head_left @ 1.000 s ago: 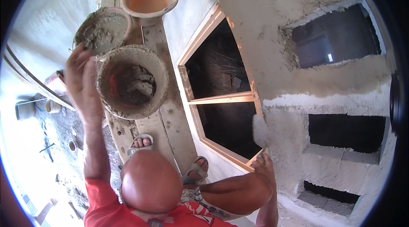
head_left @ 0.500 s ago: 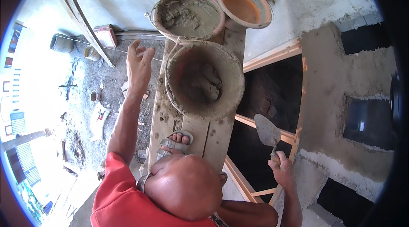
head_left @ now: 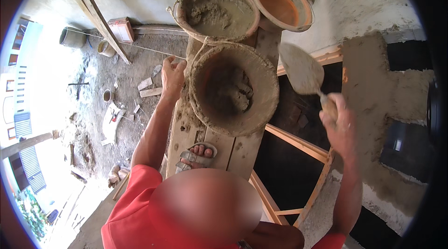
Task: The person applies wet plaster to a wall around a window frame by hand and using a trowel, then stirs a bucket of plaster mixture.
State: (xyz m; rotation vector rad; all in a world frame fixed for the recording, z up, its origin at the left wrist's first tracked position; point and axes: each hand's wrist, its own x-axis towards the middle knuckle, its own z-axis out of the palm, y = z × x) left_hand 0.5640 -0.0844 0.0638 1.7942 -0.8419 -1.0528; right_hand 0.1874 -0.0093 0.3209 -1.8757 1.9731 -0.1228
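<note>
My right hand grips the wooden handle of a trowel, its blade raised at the right of a mortar-caked bucket with lumps of mortar inside. My left hand has its fingers apart and half bent, just left of that bucket, with nothing visible in them. Behind stand a second bucket of wet grey mortar and an orange-stained bucket. All three sit on the plank scaffold, where my sandaled foot rests.
On the right are a timber window frame and a partly plastered wall with dark openings. At the left, lower down, lie rough ground with rubble, small buckets and leaning boards. A building with railings stands beyond.
My right hand and the trowel have risen from low by the window frame toward the bucket. My left hand has moved right, nearer the bucket. The whole view has turned.
</note>
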